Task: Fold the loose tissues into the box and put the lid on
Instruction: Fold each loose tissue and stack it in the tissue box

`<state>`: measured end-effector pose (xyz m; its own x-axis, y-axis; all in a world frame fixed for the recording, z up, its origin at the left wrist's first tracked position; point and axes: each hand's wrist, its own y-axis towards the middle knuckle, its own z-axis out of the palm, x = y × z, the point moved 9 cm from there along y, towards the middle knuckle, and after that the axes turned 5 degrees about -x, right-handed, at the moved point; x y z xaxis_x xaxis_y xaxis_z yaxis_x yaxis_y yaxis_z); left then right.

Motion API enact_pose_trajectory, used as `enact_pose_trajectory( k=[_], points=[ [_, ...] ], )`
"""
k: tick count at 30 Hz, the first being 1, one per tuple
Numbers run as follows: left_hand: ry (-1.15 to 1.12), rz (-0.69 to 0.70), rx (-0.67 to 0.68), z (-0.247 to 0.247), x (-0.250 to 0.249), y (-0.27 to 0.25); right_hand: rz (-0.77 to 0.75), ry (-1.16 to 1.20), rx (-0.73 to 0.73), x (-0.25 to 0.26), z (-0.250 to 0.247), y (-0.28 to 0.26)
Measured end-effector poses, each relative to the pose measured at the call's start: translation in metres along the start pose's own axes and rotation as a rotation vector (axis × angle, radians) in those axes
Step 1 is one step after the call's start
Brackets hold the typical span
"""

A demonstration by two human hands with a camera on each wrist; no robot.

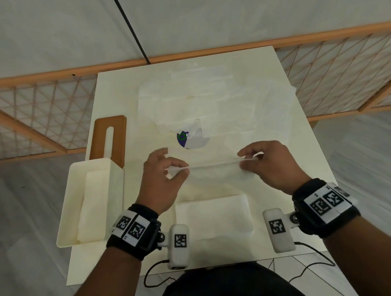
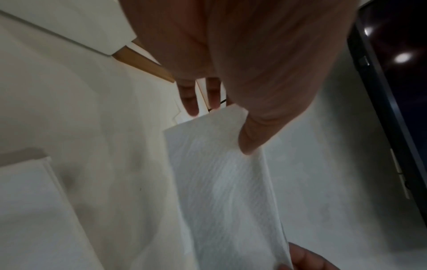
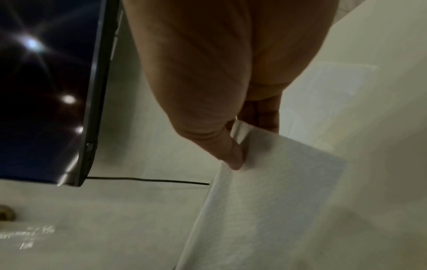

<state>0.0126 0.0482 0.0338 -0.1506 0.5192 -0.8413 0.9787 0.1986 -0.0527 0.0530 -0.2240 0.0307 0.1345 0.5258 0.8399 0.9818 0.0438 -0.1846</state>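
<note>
A white tissue (image 1: 212,166) is stretched between both hands above the table's middle. My left hand (image 1: 180,170) pinches its left end between thumb and fingers; the sheet (image 2: 221,182) hangs below the thumb in the left wrist view. My right hand (image 1: 246,160) pinches the right end, with the tissue (image 3: 277,191) under the thumb in the right wrist view. The open cream box (image 1: 72,223) stands at the table's left edge with folded tissues (image 1: 94,206) inside. Its brown slotted lid (image 1: 110,138) lies flat just beyond the box. A folded stack of tissues (image 1: 213,214) lies near the front edge.
Several loose tissues (image 1: 196,99) lie spread over the far half of the cream table (image 1: 311,159), partly covering a blue round sticker (image 1: 190,138). An orange lattice railing (image 1: 16,106) runs behind the table. A black cable (image 1: 128,27) crosses the floor beyond.
</note>
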Motion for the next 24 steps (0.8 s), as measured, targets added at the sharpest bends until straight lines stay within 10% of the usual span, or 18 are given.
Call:
enact_pose_trajectory(
  k=[5,12,24],
  points=[
    [-0.014,0.003,0.079,-0.007,-0.003,-0.012,-0.074,-0.143,0.128,0.015,0.004,-0.014],
    [-0.112,-0.167,0.064,-0.012,0.019,-0.026,0.088,0.272,0.238,-0.003,0.016,-0.024],
    [0.23,-0.357,0.174,0.045,0.116,-0.048,0.138,-0.224,0.156,-0.101,0.075,-0.031]
  ],
)
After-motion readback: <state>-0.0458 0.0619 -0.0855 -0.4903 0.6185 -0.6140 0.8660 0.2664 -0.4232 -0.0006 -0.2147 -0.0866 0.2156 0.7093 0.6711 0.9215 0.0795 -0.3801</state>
